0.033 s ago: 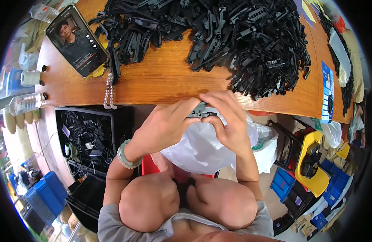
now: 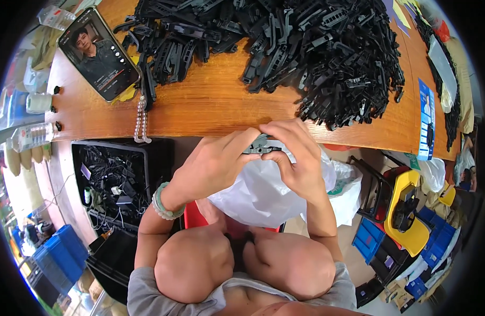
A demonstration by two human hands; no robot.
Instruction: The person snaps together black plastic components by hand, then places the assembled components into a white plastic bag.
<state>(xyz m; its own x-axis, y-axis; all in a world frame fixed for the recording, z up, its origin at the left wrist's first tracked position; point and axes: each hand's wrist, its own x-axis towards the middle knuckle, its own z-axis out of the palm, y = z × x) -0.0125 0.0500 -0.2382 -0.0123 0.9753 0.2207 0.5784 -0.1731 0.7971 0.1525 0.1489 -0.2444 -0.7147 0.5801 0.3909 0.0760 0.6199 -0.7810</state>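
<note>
Between my two hands, just in front of the table's near edge, is a small dark grey plastic part (image 2: 260,147). My left hand (image 2: 216,162) grips its left side, fingers closed, with a pale green bracelet on the wrist. On the other side my right hand (image 2: 300,158) pinches the part between thumb and fingers. Fingers cover much of the part's outline. A white plastic bag (image 2: 258,192) spreads below the hands, above my knees. Beyond them on the wooden table (image 2: 200,108) lie heaps of black plastic clip-like parts (image 2: 190,29) and smaller black pieces (image 2: 353,79).
A phone (image 2: 97,55) showing a video leans at the table's left, with a bead strand (image 2: 142,121) beside it. Below stands a black crate (image 2: 116,179) of parts and cables. A yellow chair (image 2: 405,218) and blue bins (image 2: 368,239) are at right.
</note>
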